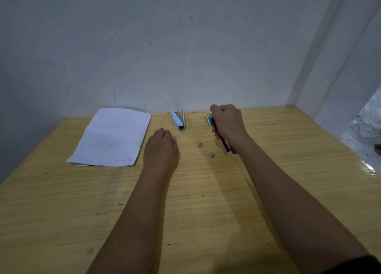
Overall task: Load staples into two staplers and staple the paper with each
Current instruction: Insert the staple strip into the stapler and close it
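Wood-grain table (206, 212), both bare forearms stretched forward over it.

Right hand (227, 122): curled into a fist, knuckles up, wrapped around the purple stapler (224, 143). Stapler runs diagonally under the palm, its tail end sticking out toward 5 o'clock by the wrist (front end hidden by the fingers, so can't tell if it's hinged open). Grip is closed on it.

Left hand (161, 148): palm down, flat on the table, fingers loosely together and pointing to 12 o'clock. Holds nothing, relaxed and open.

Blue stapler (179, 120): at 1 o'clock from the left hand, near the wall, lying with its top swung open in a V. Not touched by either hand.

Staple box (208, 119): green, just at 9 o'clock of the right fist, partly covered by it.

Two small staple strips on the table between the hands: one (200, 144) at 8 o'clock from the right hand, the other (211, 154) nearer the camera, at 7 o'clock.

Paper (112, 136): white stack at 10 o'clock from the left hand, lying flat, slightly skewed, apart from both hands.
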Demonstrator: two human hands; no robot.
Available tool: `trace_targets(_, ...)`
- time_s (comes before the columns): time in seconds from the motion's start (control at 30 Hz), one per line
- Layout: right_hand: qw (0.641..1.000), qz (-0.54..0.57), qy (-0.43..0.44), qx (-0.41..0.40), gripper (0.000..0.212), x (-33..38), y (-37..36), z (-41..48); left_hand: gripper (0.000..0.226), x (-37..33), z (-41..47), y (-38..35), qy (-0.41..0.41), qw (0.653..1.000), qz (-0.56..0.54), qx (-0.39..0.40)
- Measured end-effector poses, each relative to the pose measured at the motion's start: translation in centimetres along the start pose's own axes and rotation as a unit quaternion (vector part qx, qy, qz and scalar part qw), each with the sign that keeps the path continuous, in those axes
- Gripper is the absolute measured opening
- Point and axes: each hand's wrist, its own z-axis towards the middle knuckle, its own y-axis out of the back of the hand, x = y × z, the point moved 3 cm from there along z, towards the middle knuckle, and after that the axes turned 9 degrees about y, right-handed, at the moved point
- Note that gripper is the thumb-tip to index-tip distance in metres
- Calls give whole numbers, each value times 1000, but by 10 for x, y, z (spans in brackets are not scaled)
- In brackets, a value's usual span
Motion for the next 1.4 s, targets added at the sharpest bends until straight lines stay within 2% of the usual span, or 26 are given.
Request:
trace_targets(0.03,996,71,-57,-10,36,-2,2,0,45,1,1,0,0,1000,-2,-1)
trace_targets(0.1,957,233,-172,-22,39,-7,6,-1,44,2,2,-1,-1,1000,-6,-2)
trace_targets(0.17,894,375,-243,-36,43,-11,11,-2,44,2,3,-2,3,1000,-8,0)
trace_targets(0.23,828,485,-275,-53,41,-15,15,-3,43,2,3,-2,5,1000,-10,-1)
trace_targets(0.4,705,618,-334,-94,36,-15,15,-11,40,3,4,-3,9,1000,-19,-5)
trace_targets(0.47,672,647,-343,-109,36,-14,13,-13,39,3,4,-3,10,1000,-22,-7)
trace_targets(0.53,654,663,-345,-115,34,-13,12,-12,39,3,3,-2,8,1000,-22,-9)
trace_targets(0.6,655,662,-345,-118,30,-12,13,-9,40,3,4,-2,6,1000,-21,-9)
trace_targets(0.77,694,635,-322,-106,21,-7,18,-1,42,3,4,-3,3,1000,-18,-5)
trace_targets(0.87,714,620,-311,-99,22,-5,18,0,42,3,5,-3,5,1000,-19,-5)
trace_targets(0.97,758,569,-299,-116,22,-7,16,-1,42,3,5,-3,4,1000,-18,-7)
trace_targets(1.1,779,546,-289,-109,25,-10,9,-8,42,3,4,-3,4,1000,-19,-8)
trace_targets(1.3,770,551,-289,-140,21,-13,4,-9,41,3,5,-4,6,1000,-20,-6)
trace_targets(1.4,754,579,-287,-117,19,-12,6,-9,40,4,5,-4,3,1000,-20,-12)
